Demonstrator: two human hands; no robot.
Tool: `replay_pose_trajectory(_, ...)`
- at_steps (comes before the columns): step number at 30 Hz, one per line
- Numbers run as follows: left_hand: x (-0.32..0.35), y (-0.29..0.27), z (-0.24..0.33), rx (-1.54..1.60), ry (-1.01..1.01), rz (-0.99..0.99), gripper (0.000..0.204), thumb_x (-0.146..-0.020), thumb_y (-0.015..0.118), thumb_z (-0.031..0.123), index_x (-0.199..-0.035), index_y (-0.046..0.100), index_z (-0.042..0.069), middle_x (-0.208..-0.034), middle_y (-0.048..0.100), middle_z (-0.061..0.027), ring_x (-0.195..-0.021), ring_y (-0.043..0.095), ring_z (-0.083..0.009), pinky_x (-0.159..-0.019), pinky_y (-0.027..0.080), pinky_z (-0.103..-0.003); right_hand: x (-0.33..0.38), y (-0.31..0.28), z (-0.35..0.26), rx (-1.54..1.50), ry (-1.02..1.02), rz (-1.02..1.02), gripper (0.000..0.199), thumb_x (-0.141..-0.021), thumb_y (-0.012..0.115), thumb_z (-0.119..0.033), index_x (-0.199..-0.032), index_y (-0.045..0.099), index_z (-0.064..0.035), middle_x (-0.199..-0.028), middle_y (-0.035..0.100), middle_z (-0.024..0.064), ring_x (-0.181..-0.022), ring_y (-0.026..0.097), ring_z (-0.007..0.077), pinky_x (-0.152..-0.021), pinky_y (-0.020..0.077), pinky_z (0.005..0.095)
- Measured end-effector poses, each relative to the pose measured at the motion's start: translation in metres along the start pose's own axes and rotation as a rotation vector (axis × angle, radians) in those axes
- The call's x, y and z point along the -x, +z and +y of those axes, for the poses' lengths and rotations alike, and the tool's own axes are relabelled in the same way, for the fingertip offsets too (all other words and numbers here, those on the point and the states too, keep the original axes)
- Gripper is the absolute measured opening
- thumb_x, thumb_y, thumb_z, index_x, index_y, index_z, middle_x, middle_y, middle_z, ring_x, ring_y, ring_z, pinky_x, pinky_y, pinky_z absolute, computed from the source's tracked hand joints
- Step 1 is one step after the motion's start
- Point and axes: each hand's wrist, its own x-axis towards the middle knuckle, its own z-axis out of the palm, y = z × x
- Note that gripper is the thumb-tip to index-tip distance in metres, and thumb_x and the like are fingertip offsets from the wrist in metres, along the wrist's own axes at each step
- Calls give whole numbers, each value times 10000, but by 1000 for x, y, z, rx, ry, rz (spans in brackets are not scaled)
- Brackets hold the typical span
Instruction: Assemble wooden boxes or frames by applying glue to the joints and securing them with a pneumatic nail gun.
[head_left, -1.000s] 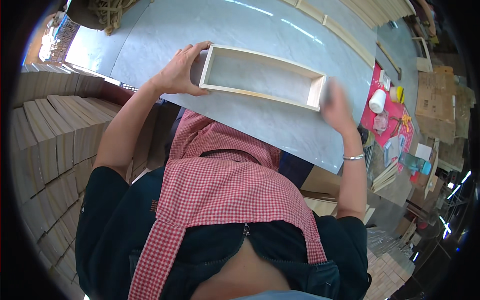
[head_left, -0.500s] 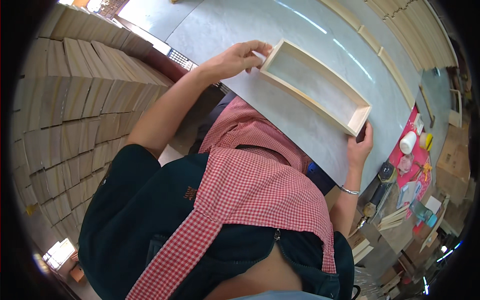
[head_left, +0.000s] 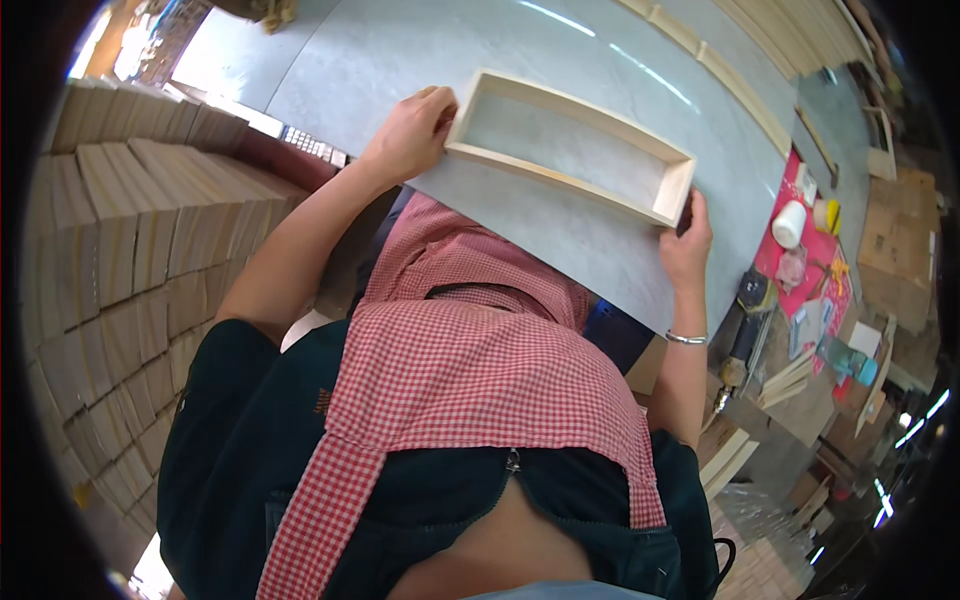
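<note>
A long, narrow wooden frame (head_left: 560,180) of pale boards lies slantwise on the grey tabletop (head_left: 575,240), and the table's surface shows through it. At its left end is my left hand (head_left: 412,132), fingers curled against the short end board; the fingertips are partly hidden. My right hand (head_left: 688,245) grips the opposite, nearer end, with the thumb and fingers pressed round the corner. Both short ends are thus held between my hands.
Tall stacks of wooden boards (head_left: 120,230) rise at the left. Wooden strips (head_left: 740,90) lie along the table's far side. At right are a power tool (head_left: 745,320), a white bottle (head_left: 789,224), a yellow roll (head_left: 826,216) and a cardboard box (head_left: 900,235).
My left hand's fingers have closed in against the frame's end; earlier they were more spread. The frame and both hands appear farther left in view, as does the whole scene.
</note>
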Motion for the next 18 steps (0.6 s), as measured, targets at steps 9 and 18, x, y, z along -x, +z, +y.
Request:
replay_pose_trajectory(9, 14, -24, 16, 806, -396, -144, 423, -898, 695, 74, -1296, 550, 73, -1061, 530, -61, -961, 537, -157, -841, 449, -287, 13, -24, -2, -363, 204, -62, 269, -967, 545, -96, -1197, 609, 28, -1086, 651, 86, -875, 595, 162, -804, 485, 258)
replay_pose_trajectory(18, 8, -35, 17, 821, -380, -300, 453, -893, 722, 112, -1305, 540, 60, -1086, 558, -56, -971, 533, -160, -898, 443, -287, 9, -23, -15, -469, 282, -148, 161, -938, 641, -116, -1048, 604, -4, -868, 616, 43, -740, 522, 124, -692, 458, 242)
